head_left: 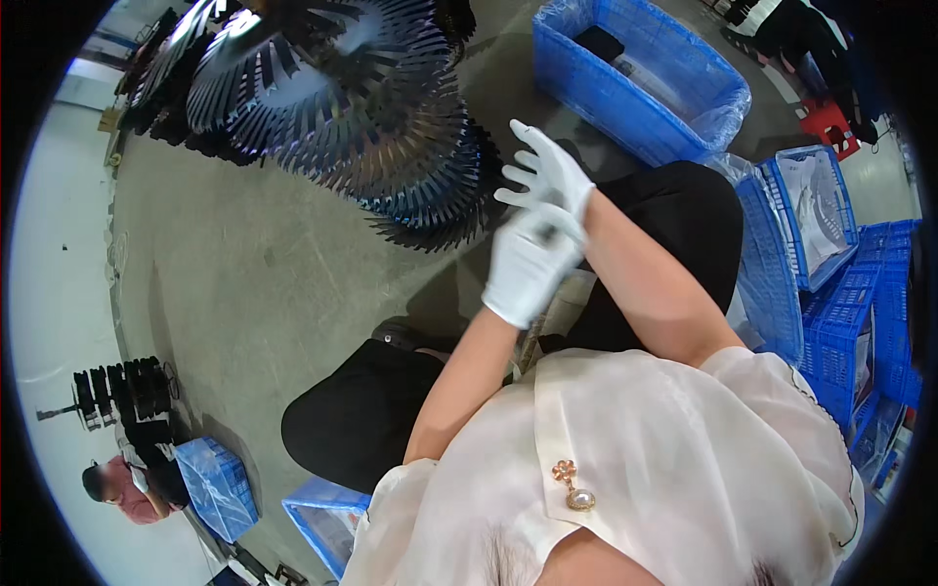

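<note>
While the right hand (555, 174) is spread, the blurred left hand (532, 264) seems to pinch the right's white fabric glove (571, 184) near its cuff, probably fitting it; a firm tug likely comes next. Ahead, dark glossy fanned strips (337, 127) and a blue plastic crate (596, 101) crowd the grey concrete floor (225, 283).

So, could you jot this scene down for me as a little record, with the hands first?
Left hand: white-gloved, against the base of the right hand; grip too blurred to tell
Right hand: white-gloved, fingers spread, nothing visible in it
Dark strips: fanned out in tiers, ahead to the left
Large blue bin: ahead to the right, a dark object inside
Blue crates: piled at the right
Another person: far left, near the wall
</note>
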### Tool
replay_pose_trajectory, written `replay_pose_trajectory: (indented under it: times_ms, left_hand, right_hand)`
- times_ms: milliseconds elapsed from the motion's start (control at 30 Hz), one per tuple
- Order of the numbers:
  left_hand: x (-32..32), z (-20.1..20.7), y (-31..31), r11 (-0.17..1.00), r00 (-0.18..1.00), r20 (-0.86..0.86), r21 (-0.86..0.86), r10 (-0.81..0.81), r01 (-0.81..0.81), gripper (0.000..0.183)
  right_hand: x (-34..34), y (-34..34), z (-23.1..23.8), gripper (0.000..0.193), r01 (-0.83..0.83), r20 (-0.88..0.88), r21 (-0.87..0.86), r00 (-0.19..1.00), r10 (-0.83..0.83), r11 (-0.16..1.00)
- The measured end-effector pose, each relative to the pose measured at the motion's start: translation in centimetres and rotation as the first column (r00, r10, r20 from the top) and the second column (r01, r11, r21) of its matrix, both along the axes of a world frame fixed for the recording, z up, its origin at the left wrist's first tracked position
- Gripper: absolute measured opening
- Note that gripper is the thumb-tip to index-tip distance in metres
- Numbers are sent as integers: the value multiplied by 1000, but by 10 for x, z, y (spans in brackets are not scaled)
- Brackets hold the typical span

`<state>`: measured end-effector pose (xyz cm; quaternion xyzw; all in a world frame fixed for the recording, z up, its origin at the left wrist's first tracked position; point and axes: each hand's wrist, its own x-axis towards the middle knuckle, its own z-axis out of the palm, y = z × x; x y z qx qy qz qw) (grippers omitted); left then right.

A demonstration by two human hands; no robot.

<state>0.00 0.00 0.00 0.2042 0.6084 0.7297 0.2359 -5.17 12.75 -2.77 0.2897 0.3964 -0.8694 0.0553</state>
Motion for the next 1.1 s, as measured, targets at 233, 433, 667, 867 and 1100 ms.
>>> replay_pose_trajectory:
  times_ms: [233, 433, 667, 867, 1100]
  left_hand:
    - [9, -6, 8, 995, 974, -224, 90, -12, 33, 23]
    - [-39, -138, -20, 697, 904, -301, -577, 304, -426, 23]
    - [-81, -205, -32, 618, 612, -756, -600, -231, -508, 48]
    - [-117, -221, 10, 426, 676, -629, -770, -384, -475, 56]
    - [-173, -244, 50, 242, 704, -626, -779, -335, -578, 50]
  right_hand:
    - [-39, 68, 129, 33, -194, -366, 616, 788, 495, 763]
    - [-95, 138, 106, 25, -262, -35, 881, 795, 606, 394]
    - [-98, 95, -131, 30, -347, 231, 931, 798, 556, 112]
    - [-99, 81, -190, 33, -340, 328, 935, 737, 591, -95]
    - [-107, 80, -219, 31, -296, 319, 945, 732, 602, -140]
